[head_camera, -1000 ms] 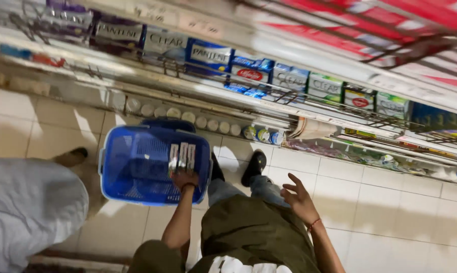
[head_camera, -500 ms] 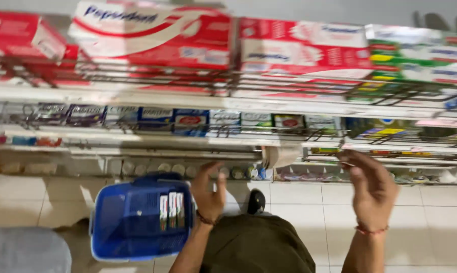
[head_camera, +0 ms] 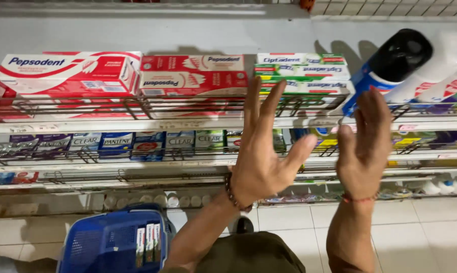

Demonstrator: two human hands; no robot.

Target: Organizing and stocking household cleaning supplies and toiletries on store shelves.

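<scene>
My left hand (head_camera: 266, 151) is raised in front of the wire shelves, fingers spread, holding nothing. A beaded bracelet sits on its wrist. It is nearest the green and white toothpaste boxes (head_camera: 302, 73) on the top shelf. My right hand (head_camera: 364, 146) is also up, fingers together and pointing upward, empty, with a red cord on the wrist. It is just below a blue can with a black cap (head_camera: 388, 65) lying on the top shelf. Red and white toothpaste boxes (head_camera: 193, 76) lie to the left.
A blue plastic basket (head_camera: 104, 245) with several slim boxes stands on the tiled floor at lower left. The middle wire shelf (head_camera: 137, 154) holds small sachets and packs. White tubes (head_camera: 441, 65) lie at top right. My knees show at the bottom.
The view has tilted up from the floor and basket to the top shelf. Both hands have risen from beside the basket to shelf height, and the left fingers are now spread.
</scene>
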